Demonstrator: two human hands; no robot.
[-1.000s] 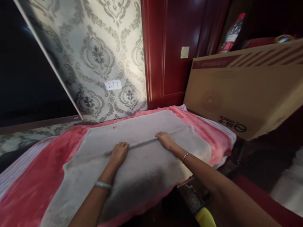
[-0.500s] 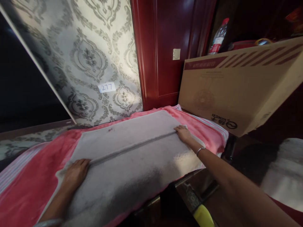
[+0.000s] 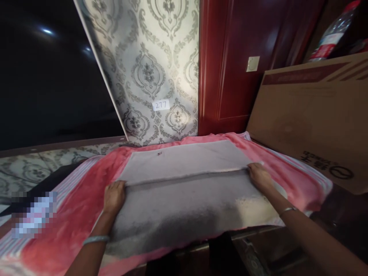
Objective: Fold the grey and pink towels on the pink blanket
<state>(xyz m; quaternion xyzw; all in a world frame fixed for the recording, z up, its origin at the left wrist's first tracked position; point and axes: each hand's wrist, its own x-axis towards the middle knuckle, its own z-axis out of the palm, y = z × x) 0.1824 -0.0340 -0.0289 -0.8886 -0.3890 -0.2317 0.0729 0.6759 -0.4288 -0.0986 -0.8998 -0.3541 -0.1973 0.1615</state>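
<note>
A grey towel (image 3: pixel 184 203) lies spread over a pink blanket (image 3: pixel 77 199), with its far part folded toward me. The folded-over flap (image 3: pixel 186 161) carries a small dark mark near its top left and ends in a straight edge across the middle. My left hand (image 3: pixel 114 197), a pale bangle on its wrist, pinches the left end of that edge. At the edge's right end my right hand (image 3: pixel 260 178) has its fingers closed on the cloth. A thin bracelet circles the right wrist.
Behind stand a patterned wall with a paper label "277" (image 3: pixel 161 104), a dark screen (image 3: pixel 54 76) and a red wooden panel (image 3: pixel 227 69). A large cardboard box (image 3: pixel 301 115) is at right, with a plastic bottle (image 3: pixel 330 40) above it. A pixelated patch covers something at left.
My view has swung left, so everything sits farther right in the picture. Both hands remain at the ends of the flap's edge; the left hand's fingers now look more bent over it.
</note>
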